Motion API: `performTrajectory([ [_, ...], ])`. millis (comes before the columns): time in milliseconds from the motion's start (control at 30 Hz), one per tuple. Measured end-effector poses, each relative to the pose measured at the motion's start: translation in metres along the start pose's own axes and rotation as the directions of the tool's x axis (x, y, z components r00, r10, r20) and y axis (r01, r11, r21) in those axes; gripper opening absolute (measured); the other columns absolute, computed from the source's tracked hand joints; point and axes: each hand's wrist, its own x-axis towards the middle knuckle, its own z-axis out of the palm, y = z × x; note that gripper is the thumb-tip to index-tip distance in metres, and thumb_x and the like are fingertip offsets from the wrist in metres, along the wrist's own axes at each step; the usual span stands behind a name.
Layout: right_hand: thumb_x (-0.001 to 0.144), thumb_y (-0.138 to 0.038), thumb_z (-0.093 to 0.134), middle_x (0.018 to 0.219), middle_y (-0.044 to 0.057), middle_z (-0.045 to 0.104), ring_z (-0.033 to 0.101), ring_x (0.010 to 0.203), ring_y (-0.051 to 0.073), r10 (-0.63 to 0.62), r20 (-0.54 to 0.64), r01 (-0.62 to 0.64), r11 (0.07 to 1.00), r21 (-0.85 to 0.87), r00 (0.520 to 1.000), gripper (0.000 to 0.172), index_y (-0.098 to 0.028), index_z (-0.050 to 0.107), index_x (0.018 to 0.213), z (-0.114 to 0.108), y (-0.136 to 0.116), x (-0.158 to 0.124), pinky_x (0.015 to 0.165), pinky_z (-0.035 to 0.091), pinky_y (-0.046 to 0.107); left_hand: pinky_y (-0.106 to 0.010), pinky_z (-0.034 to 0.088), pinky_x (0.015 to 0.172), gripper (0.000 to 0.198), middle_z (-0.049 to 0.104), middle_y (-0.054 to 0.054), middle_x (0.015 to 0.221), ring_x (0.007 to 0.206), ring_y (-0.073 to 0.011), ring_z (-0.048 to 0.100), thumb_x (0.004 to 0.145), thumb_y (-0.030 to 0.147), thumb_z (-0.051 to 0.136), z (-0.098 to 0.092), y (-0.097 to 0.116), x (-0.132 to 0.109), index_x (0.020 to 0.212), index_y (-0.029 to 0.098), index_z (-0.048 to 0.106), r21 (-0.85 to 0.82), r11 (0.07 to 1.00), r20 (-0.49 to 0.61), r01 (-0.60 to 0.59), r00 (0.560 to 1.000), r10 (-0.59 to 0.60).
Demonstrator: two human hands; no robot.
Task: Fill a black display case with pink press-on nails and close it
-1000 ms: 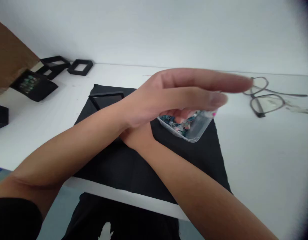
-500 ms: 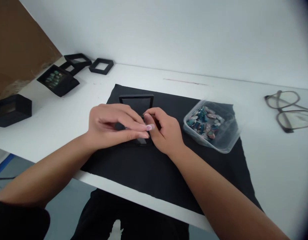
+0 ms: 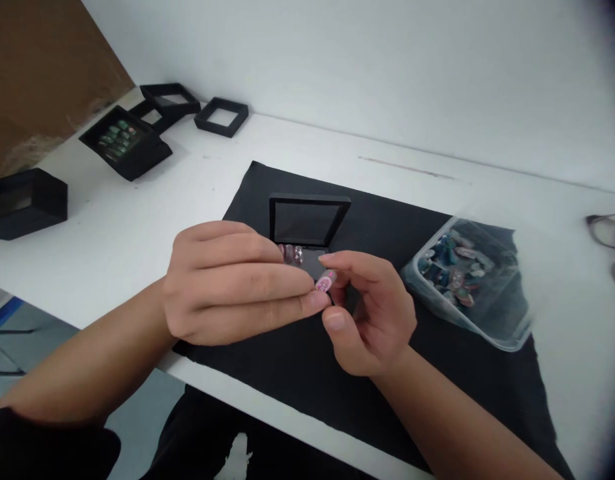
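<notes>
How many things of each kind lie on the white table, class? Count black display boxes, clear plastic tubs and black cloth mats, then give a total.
Black square display boxes: 6
Clear plastic tubs of press-on nails: 1
Black cloth mats: 1
Total: 8

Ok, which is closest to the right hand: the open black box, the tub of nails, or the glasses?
From the right hand, in the head view:
1. Open black box, just behind the fingers.
2. Clear tub of nails, to its right on the black cloth.
3. Glasses, far right edge.
</notes>
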Motion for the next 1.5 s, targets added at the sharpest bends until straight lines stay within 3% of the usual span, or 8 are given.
performTrajectory([
  [100,0.092,-0.029,0.059,0.075,-0.001,0.059,0.056,0.063,0.012,0.003,-0.008,-0.003,1.0,-0.023,1.0,0.031,-0.021,0.061,0.122,0.0,-0.005,0.001,0.052,0.049,0.025,-0.027,0.062,0.056,0.011,0.08,0.007,0.099,0.075,-0.0135,0.074,0.091,0.025,0.071,-0.003,0.003,-0.002,0.093,0.034,0.076,0.072,0.987,0.098,-0.143,0.986,0.135],
  [333,0.097,-0.02,0.05,0.07,-0.001,0.062,0.057,0.061,0.012,-0.131,-0.089,0.111,0.974,-0.198,0.987,0.013,-0.019,0.063,0.101,0.001,-0.011,0.005,0.054,0.047,0.027,-0.035,0.069,0.072,0.023,0.08,0.006,0.101,0.084,-0.0171,0.076,0.097,0.025,0.06,-0.005,0.005,-0.006,0.11,0.039,0.073,0.069,0.996,0.142,-0.051,0.989,0.041],
  [667,0.101,-0.027,0.047,0.067,0.0,0.058,0.043,0.056,0.01,-0.266,0.038,0.268,0.937,-0.222,0.963,0.014,-0.017,0.055,0.095,-0.004,-0.008,0.008,0.05,0.037,0.027,-0.019,0.06,0.052,0.002,0.08,0.002,0.09,0.062,-0.0103,0.072,0.089,0.024,0.073,0.019,-0.018,0.004,0.088,0.025,0.074,0.038,0.964,-0.107,-0.265,0.958,0.267],
  [800,0.1,-0.027,0.048,0.061,-0.002,0.052,0.045,0.055,0.012,-0.304,0.018,0.299,0.922,-0.246,0.953,0.013,-0.02,0.054,0.091,-0.004,-0.011,0.009,0.05,0.039,0.028,-0.023,0.06,0.054,0.006,0.079,-0.001,0.089,0.061,-0.0112,0.071,0.092,0.024,0.068,0.031,-0.016,0.001,0.094,0.022,0.073,-0.031,0.967,-0.199,-0.255,0.949,0.244],
  [1100,0.102,-0.03,0.041,0.065,0.001,0.056,0.047,0.06,0.013,-0.33,0.045,0.327,0.893,-0.31,0.943,0.024,-0.02,0.055,0.086,-0.003,-0.007,0.005,0.054,0.041,0.03,-0.026,0.061,0.077,0.008,0.078,-0.004,0.094,0.084,-0.0133,0.073,0.094,0.021,0.064,0.039,-0.007,-0.002,0.101,0.017,0.064,-0.246,0.965,-0.048,-0.095,0.995,0.086],
  [1300,0.099,-0.025,0.042,0.066,0.001,0.058,0.051,0.058,0.014,-0.333,0.104,0.349,0.888,-0.3,0.937,0.017,-0.02,0.054,0.088,-0.005,-0.008,0.007,0.056,0.046,0.032,-0.027,0.058,0.07,0.001,0.075,-0.002,0.083,0.077,-0.012,0.071,0.091,0.019,0.058,0.042,-0.001,-0.003,0.09,0.018,0.058,-0.297,0.954,-0.02,-0.037,0.999,0.033],
  [1367,0.092,-0.019,0.049,0.063,0.0,0.057,0.052,0.056,0.014,-0.321,0.116,0.341,0.886,-0.312,0.94,0.008,-0.021,0.053,0.085,-0.004,-0.009,0.008,0.054,0.047,0.031,-0.027,0.056,0.066,0.003,0.075,0.0,0.079,0.074,-0.0123,0.071,0.089,0.021,0.058,0.043,-0.001,-0.003,0.087,0.02,0.057,-0.262,0.964,-0.047,-0.052,0.998,0.042],
  [1500,0.083,-0.012,0.055,0.06,-0.001,0.057,0.052,0.053,0.014,-0.307,0.12,0.33,0.889,-0.317,0.944,0.01,-0.022,0.052,0.081,-0.003,-0.011,0.01,0.051,0.047,0.03,-0.028,0.053,0.062,0.006,0.073,0.002,0.074,0.07,-0.0126,0.071,0.085,0.023,0.06,0.045,-0.001,-0.003,0.084,0.021,0.055,-0.214,0.975,-0.106,-0.062,0.994,0.04],
])
